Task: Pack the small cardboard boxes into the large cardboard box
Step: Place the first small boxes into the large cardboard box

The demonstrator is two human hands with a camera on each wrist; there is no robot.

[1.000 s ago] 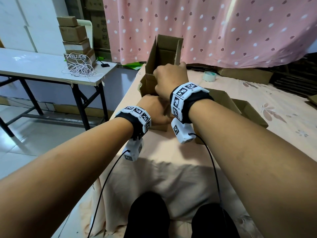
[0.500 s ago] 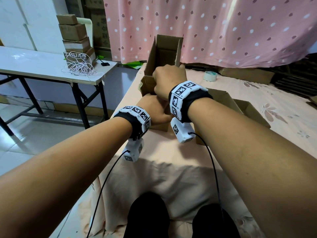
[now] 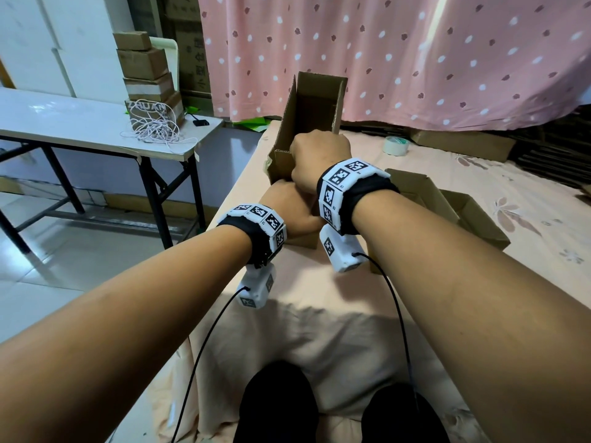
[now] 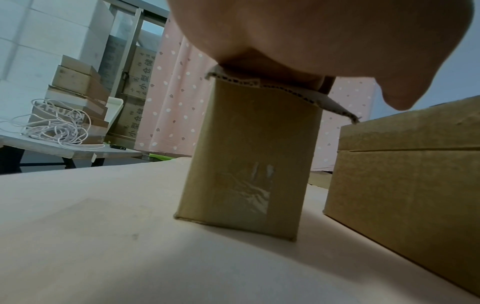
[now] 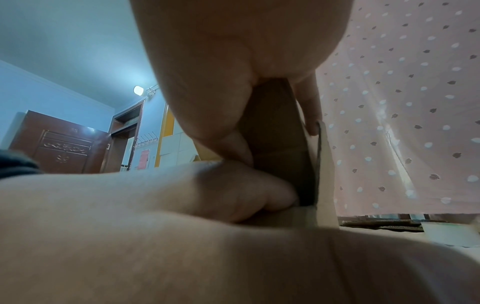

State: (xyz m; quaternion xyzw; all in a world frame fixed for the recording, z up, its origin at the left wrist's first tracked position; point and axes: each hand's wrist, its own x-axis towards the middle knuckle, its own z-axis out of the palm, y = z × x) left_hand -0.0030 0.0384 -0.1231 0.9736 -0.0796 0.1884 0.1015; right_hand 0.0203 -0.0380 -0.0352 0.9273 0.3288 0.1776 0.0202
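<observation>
Scene: while a small, upright brown cardboard box [image 3: 311, 116] stands open on the peach-sheeted bed [image 3: 319, 298], both hands work its top
Left hand [image 3: 287, 209]: grip closed on near flap
Right hand [image 3: 319, 158]: grip curled over rim
Nearby: large brown cardboard box [image 3: 463, 212], just beside

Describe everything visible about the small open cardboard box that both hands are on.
The small brown corrugated cardboard box stands on the peach floral sheet, left of the larger open cardboard box. Its top is open, with flaps standing up. Clear tape shows on its lower near face in the left wrist view. The right hand curls over a top edge, fingers inside; the left hand holds a near flap lower down.
</observation>
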